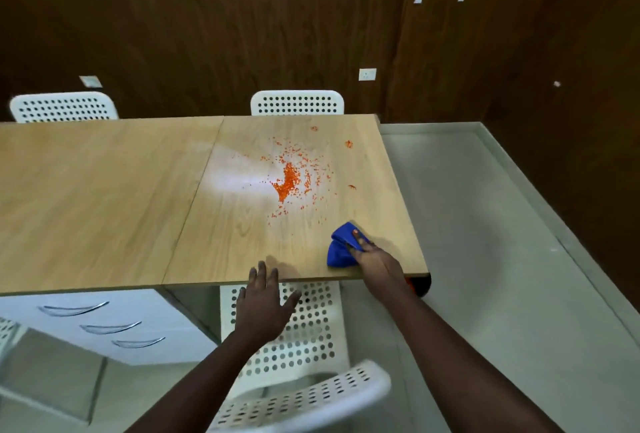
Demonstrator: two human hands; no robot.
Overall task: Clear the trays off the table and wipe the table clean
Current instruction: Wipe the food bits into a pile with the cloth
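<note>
Pressed down on the crumpled blue cleaning cloth (341,246), the right hand (375,264) has its fingers laid over the top of the fabric, one fingertip showing against the blue, and it holds the cloth flat to the light wooden table (104,197) close to the near edge, at about five o'clock on the tabletop. Over at the left hand (265,308) the fingers are spread apart and straight, holding nothing; the fingertips reach just over the table's near edge at roughly six o'clock, though whether they actually touch the wood I cannot tell. Beyond the cloth, toward twelve o'clock from it, lies a scatter of small orange-red grains (289,181), thickest in one heap and thinning out all round, with a few stray clumps off toward the far right corner at one o'clock. No tray shows on the table from where this is seen. A white perforated plastic chair (304,394) stands at the near side, under and below the arms, and two more like it (297,102) (62,107) stand at the far side against the dark wood-panelled wall (207,34). A white drawer unit with curved metal handles (110,327) sits under the table at seven o'clock.
</note>
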